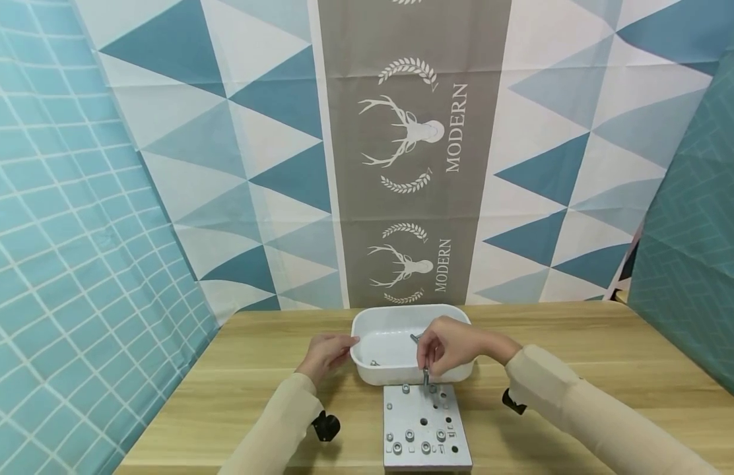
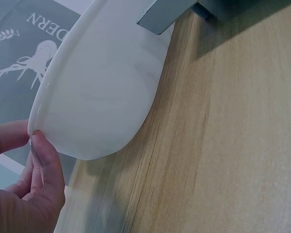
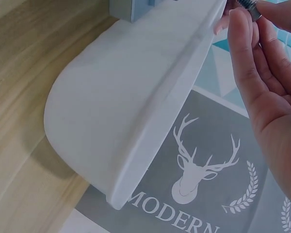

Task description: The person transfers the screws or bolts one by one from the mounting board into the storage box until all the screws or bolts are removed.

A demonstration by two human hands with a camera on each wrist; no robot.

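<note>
My right hand [image 1: 450, 344] pinches a metal bolt [image 1: 426, 377] between thumb and fingers, its shank pointing down over the far edge of a silver metal plate [image 1: 408, 412]. In the right wrist view the threads of that bolt [image 3: 248, 7] show at the fingertips. Several socket-head bolts sit in the plate, among other holes that show dark. Behind the plate stands a white plastic tub [image 1: 373, 377]. Its left rim is pinched by my left hand [image 1: 327, 354], thumb and fingers on either side of the wall, as the left wrist view also shows.
Inside the tub lie a bolt [image 1: 414, 338] near the right hand and a small bolt [image 1: 374, 363] at the front left. Everything stands on a wooden table [image 1: 254, 369]. A patterned cloth [image 1: 284, 198] hangs behind it. The plate is raised above the tabletop.
</note>
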